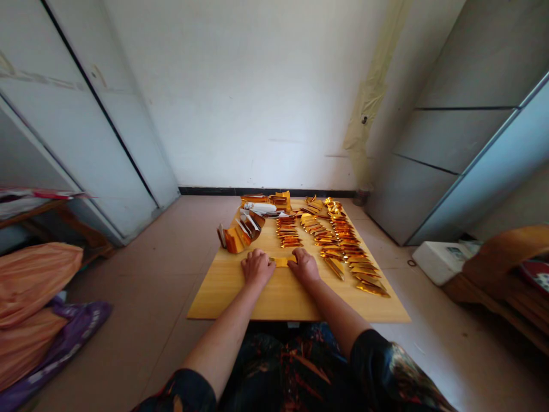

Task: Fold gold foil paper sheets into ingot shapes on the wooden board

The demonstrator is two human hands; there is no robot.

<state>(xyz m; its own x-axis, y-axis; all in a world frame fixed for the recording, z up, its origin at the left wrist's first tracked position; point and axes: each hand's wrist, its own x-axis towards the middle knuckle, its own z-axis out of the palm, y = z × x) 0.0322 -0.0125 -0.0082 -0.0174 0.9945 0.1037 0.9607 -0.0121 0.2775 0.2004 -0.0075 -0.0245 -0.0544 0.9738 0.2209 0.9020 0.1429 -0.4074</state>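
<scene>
Wall: white plaster wall far ahead of the hands, with black skirting along its foot and a peeling cream patch near its right corner.

Cabinets: grey panelled cabinet doors well beyond the left hand, and a second grey panelled cabinet well beyond the right hand.

Floor: beige tile floor on both sides of the board, well below the hands.

Board: yellow wooden board lying flat on the floor, directly under both hands.

Left side: orange plastic bag over a purple bag, well left of the left hand, with a low wooden shelf holding papers beyond them.

Right side: white plastic box and a wooden seat, well right of the right hand.

Lap: dark patterned clothing just behind both hands.

Rows: folded gold foil pieces in long lines on the board, ahead of and right of the right hand.

Heap: curled gold foil pieces near the left hand, ahead of it, with a white roll farther on.

Hands: left hand and right hand lie close together on the board, fingers closed and bent downward; any pinch cannot be made out.

Strip: gold foil strip between both hands, its ends under the fingertips.
</scene>
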